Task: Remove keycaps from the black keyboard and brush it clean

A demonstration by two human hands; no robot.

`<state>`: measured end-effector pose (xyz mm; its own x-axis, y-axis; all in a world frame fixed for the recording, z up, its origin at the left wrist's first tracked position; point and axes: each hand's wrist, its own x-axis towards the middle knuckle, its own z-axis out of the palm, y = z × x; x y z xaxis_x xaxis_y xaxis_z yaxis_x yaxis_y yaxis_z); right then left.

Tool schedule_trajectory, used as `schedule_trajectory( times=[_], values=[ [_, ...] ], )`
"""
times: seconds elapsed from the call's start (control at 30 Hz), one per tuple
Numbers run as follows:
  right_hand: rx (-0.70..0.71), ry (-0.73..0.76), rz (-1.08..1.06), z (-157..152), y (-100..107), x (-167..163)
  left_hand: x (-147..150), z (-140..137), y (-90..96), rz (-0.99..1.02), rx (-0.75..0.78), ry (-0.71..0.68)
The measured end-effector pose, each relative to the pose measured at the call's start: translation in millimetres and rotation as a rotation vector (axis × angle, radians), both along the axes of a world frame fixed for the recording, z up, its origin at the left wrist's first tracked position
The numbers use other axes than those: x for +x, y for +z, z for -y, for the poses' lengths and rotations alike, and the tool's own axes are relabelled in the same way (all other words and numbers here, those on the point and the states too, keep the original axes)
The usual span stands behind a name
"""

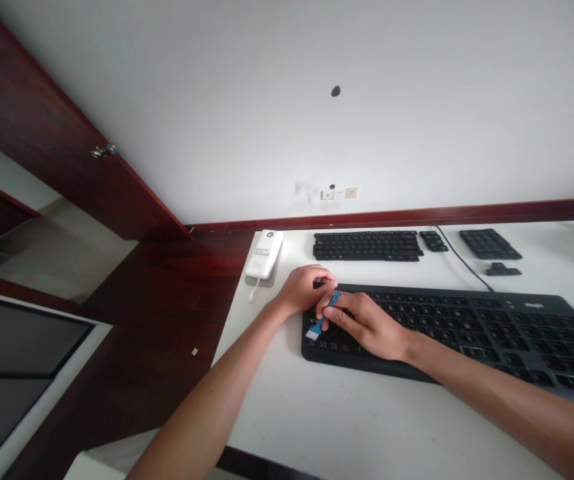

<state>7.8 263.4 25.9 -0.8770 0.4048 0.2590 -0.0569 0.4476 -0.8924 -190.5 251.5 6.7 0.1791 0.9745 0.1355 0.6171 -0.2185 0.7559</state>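
Observation:
A black keyboard (pixel 471 327) with its keycaps taken off lies on the white table, its key sockets bare. My right hand (pixel 367 323) pinches a small blue brush (pixel 318 327) over the keyboard's left end. The white bristles point down at the sockets near the front left corner. At the back left corner, my left hand (pixel 307 288) is closed on the keyboard's edge, its fingers curled and partly hidden. Behind the keyboard, loose black keycaps (pixel 367 245) stand grouped in blocks, with a smaller keycap group (pixel 434 241) beside them.
A number pad's keycaps (pixel 491 244) and arrow keycaps (pixel 503 269) lie at the back right, near the cable (pixel 461 257). A white power bank (pixel 265 255) with a strap sits at the table's left edge. Wall sockets (pixel 339 194) and a dark red door (pixel 67 113) are beyond.

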Motion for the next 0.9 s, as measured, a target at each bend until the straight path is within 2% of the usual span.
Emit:
schedule_trajectory(
  times=[0.2,0.3,0.4,0.9],
  values=[
    [0.010,0.011,-0.009,0.0,-1.0,-0.4,-0.4,0.2,1.0,-0.005,0.006,-0.004],
    [0.005,-0.032,-0.007,-0.3,-1.8,0.2,-0.6,0.2,0.9,-0.008,0.002,0.003],
    [0.040,0.004,0.003,-0.2,-1.9,0.1,-0.3,0.1,1.3,-0.015,0.003,0.000],
    [0.004,-0.004,0.007,-0.4,-0.9,-0.8,-0.1,-0.2,0.9,-0.010,-0.001,0.000]
  ],
)
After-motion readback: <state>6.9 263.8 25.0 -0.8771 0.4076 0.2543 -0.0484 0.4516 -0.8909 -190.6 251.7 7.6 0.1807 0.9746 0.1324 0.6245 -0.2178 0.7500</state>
